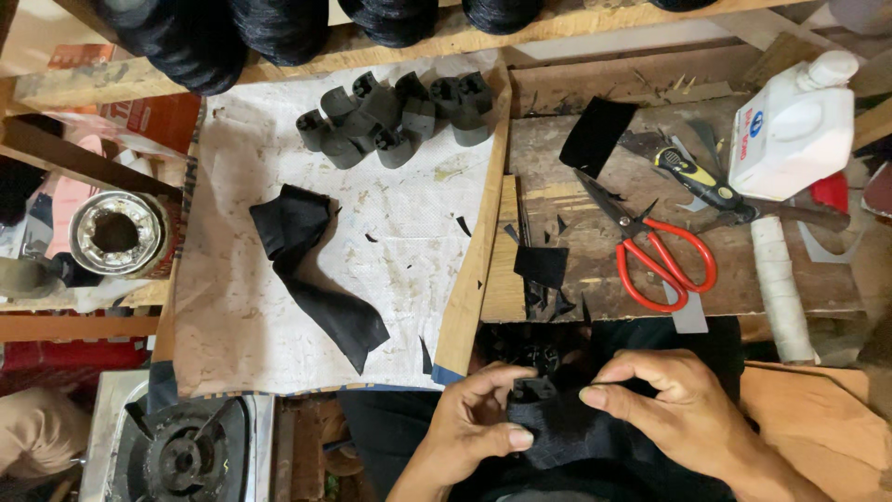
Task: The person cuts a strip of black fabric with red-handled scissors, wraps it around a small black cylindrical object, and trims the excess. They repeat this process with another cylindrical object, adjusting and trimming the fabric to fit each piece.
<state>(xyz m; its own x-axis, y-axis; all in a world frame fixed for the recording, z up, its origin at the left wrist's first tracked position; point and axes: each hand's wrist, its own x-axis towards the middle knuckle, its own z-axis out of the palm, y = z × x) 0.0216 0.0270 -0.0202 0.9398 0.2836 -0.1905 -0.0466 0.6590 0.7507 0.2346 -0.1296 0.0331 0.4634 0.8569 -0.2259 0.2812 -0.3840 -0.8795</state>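
Head view: left hand [478, 423] and right hand [664, 409] both pinch a black cloth [567, 437] wrapped over a small dark block [531, 386], held on the lap below the tabletop [557, 246]. Cloth looks soft, light, limp; best gripped at folded edges. Red scissors [664, 256] lie near.

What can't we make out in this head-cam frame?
Head view:
- Black fabric under the left hand and right hand: its lower part is cut off by the bottom edge.
- Small black piece at the fingertips: mostly hidden by fingers, shape unclear.
- Thread spools: cut off by the top edge.
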